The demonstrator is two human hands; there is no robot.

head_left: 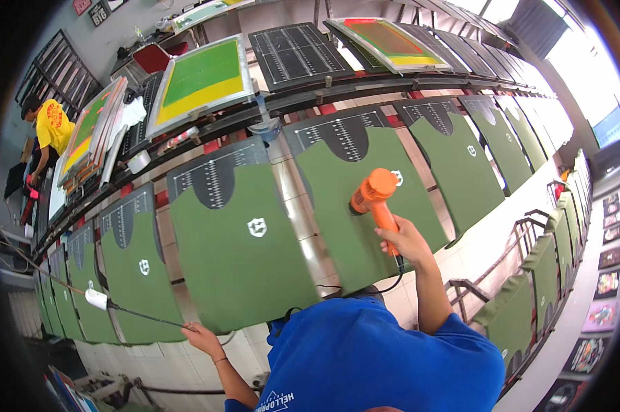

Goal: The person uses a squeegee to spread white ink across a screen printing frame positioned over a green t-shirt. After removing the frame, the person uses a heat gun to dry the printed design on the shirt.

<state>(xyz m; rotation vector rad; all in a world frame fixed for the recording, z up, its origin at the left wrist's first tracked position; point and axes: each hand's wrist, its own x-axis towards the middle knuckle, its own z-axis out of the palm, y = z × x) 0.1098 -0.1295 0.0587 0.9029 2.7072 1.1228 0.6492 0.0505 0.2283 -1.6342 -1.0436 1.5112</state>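
My right hand (407, 242) is wrapped round the handle of an orange hair dryer (378, 189), its dark nozzle pointing left and down. The dryer is above a green shirt panel (337, 237), partly covering the white emblem (397, 178) there. A black cord runs from its handle down past my body. My left hand (201, 340) is closed on a black cable (148, 317), held out to the left, with a white connector (97, 299) along it. Nearest the left hand lies another green shirt panel (238, 261) with a white emblem (257, 227).
More green panels lie on dark marked boards (210, 175) in a curving row. Behind them runs a rail with printing screens (203, 79) and a small tub (265, 128). A co-worker in yellow (52, 123) stands far left. Another row of panels (512, 312) is at right.
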